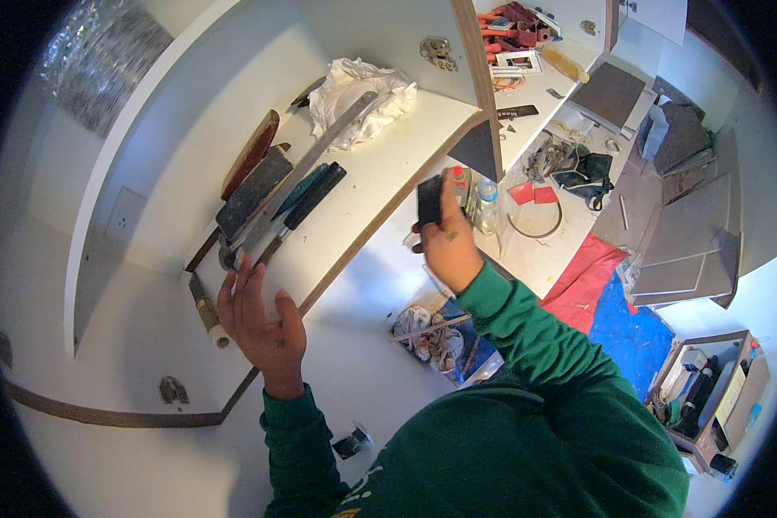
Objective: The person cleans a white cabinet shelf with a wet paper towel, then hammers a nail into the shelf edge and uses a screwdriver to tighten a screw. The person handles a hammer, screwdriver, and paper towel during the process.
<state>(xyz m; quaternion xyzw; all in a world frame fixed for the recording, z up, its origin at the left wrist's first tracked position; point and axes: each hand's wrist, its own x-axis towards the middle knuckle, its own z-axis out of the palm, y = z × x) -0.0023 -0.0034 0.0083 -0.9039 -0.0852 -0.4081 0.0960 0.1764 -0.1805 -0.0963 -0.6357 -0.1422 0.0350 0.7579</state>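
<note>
On the shelf (380,155): metal bar (324,150) is lying beside a black-handled tool (317,197).
Left hand (270,335): spreading open at the shelf's left end, fingertips nearing the metal bar; contact unclear.
Right hand (451,250): gripping a black object (429,203) beyond the shelf's front edge.
Bar risk: brushing fingers might be knocking the black-handled tool loose.
Grip risk: slackening fingers might be dropping the black object off-shelf.

The person is wearing a dark green sweatshirt (483,449); its long sleeves (540,337) are ending in snug cuffs (288,406), and pale print (368,485) is showing in front.

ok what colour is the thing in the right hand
The held item looks black, in the head view.
</note>
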